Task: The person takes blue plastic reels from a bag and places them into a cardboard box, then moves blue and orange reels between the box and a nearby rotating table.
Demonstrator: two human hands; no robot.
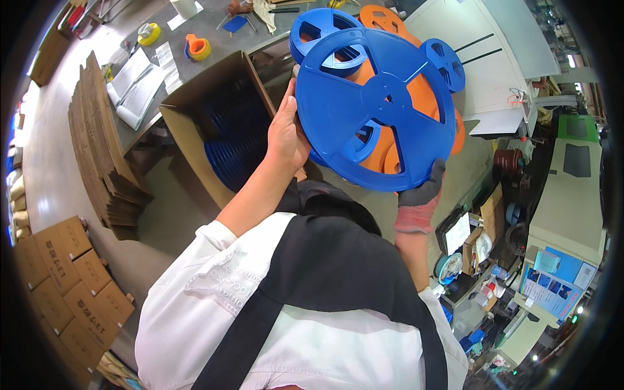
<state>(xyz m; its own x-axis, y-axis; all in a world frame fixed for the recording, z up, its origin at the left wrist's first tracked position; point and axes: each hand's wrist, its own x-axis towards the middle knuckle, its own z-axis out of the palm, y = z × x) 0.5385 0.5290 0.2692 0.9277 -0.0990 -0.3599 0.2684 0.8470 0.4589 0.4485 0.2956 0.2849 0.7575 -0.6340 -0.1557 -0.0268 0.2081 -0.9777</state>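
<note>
A large blue plastic reel [372, 105] with wide cut-out windows is held up in front of me, tilted, between both hands. My bare left hand [287, 133] grips its left rim, thumb pointing up along the edge. At the lower right rim, my right hand [422, 192] in a dark grey glove with a reddish cuff closes on the reel; some of its fingers are hidden behind it. Behind the held reel are smaller blue reels [311, 32] and orange reels [383, 18], partly covered by it.
An open cardboard box [185, 146] holding several blue reels [227, 162] stands left of my hands. Flattened cardboard [97, 143] leans beside the grey table [221, 62], which bears tape rolls and papers. Stacked cartons [71, 279] lie lower left; a machine [565, 195] stands right.
</note>
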